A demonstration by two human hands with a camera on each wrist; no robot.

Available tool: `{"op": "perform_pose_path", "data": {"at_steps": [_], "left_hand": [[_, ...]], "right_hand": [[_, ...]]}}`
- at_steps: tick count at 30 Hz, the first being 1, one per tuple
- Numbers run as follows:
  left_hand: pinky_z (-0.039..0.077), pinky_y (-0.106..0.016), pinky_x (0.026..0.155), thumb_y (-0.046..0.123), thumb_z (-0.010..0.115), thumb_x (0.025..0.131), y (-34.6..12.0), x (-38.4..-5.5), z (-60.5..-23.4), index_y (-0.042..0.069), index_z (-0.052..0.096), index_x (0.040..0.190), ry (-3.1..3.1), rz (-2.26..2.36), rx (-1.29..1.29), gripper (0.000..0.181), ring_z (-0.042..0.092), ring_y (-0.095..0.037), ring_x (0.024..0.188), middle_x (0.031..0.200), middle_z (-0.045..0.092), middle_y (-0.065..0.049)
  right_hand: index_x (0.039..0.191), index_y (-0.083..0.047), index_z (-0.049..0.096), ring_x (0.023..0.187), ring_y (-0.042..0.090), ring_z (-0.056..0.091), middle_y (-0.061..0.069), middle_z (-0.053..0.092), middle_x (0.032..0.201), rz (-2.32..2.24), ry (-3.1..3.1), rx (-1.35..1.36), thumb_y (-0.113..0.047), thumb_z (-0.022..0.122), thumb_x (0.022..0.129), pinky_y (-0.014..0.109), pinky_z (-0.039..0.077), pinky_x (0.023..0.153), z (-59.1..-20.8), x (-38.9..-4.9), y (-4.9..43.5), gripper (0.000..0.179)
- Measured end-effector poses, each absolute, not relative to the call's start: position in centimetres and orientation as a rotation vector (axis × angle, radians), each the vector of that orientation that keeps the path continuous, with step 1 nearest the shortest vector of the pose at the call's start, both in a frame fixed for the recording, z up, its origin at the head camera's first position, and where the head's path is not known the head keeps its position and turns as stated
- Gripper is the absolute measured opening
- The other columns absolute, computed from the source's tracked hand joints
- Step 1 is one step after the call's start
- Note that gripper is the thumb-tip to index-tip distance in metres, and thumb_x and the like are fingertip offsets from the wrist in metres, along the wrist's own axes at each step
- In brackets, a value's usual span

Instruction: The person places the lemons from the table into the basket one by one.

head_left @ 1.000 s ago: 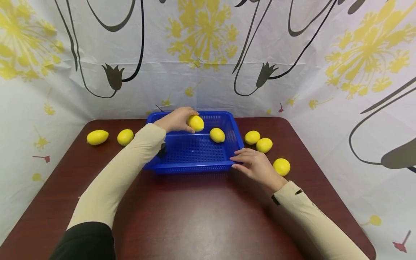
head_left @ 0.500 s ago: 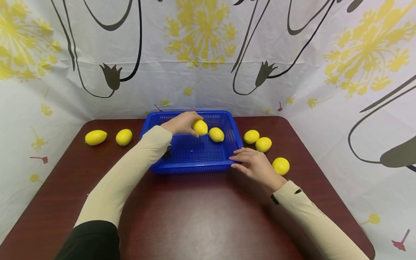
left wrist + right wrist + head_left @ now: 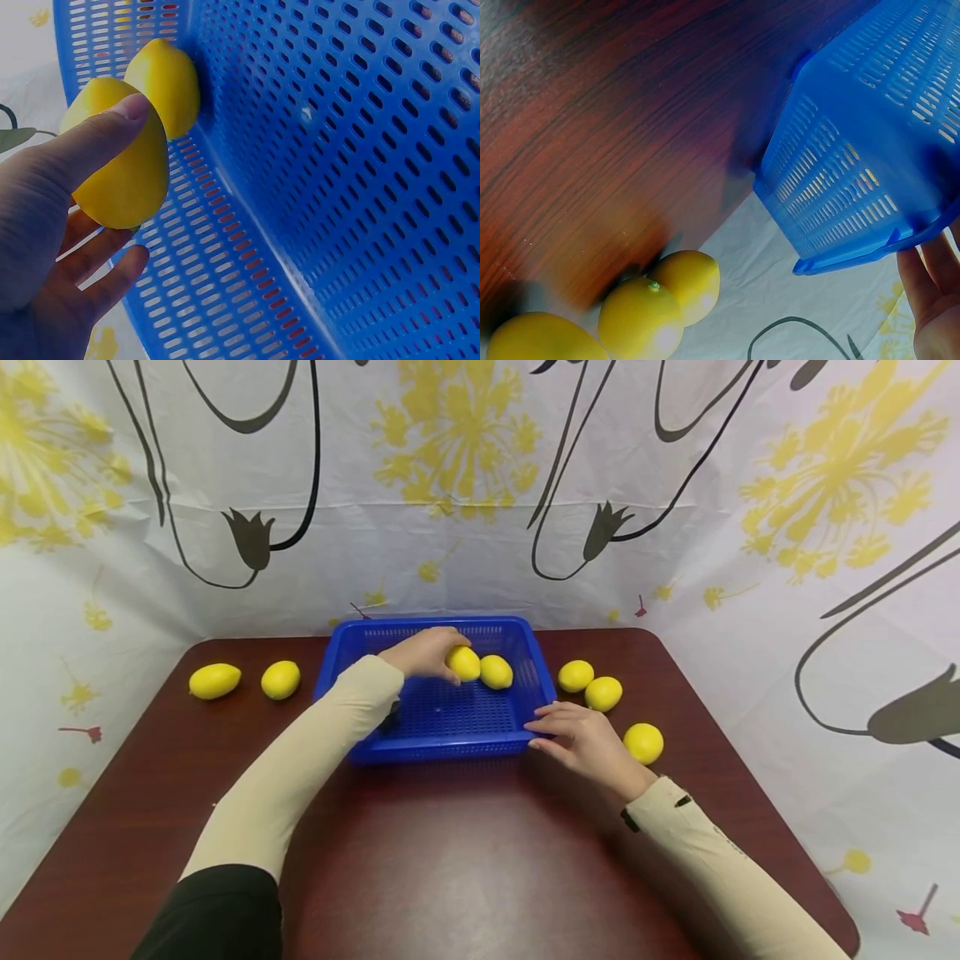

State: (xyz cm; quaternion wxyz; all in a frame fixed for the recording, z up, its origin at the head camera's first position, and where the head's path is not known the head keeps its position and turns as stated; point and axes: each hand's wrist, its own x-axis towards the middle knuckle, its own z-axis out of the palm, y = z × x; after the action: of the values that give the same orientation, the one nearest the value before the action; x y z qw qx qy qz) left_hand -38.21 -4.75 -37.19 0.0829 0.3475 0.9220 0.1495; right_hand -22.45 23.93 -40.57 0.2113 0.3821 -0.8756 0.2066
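A blue plastic basket with slotted walls stands on the table. Inside it, near the back right, my left hand holds a lemon between thumb and fingers. Another lemon lies in the basket just right of the held one. In the left wrist view the thumb presses across the held lemon, which overlaps the other lemon. My right hand holds the basket's front right corner, fingers over the rim. From the right wrist, the fingers reach behind the basket's rim; the thumb is not visible there.
Two lemons lie on the table left of the basket. Right of it are two more touching lemons and a single lemon beside my right hand. A patterned white cloth hangs behind the dark red-brown table.
My left hand has moved right and lower into the basket with its lemon, coming close to the lemon lying there. The right hand stays at the corner.
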Motion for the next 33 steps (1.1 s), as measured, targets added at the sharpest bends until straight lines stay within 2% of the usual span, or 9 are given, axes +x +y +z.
{"op": "perform_pose_path", "data": {"at_steps": [33], "left_hand": [[0.046,-0.045,0.109,0.027,0.083,0.08,-4.4,-39.4,-39.9,0.005,0.056,0.139,2.73,0.372,1.027,0.068,0.054,-0.032,0.128,0.137,0.058,-0.016]], "right_hand": [[0.107,-0.013,0.078,0.106,0.022,0.07,0.005,0.077,0.104,0.565,-2.448,1.06,-0.024,0.08,0.082,0.041,0.058,0.092,-40.6,-22.5,24.0,0.027]]}}
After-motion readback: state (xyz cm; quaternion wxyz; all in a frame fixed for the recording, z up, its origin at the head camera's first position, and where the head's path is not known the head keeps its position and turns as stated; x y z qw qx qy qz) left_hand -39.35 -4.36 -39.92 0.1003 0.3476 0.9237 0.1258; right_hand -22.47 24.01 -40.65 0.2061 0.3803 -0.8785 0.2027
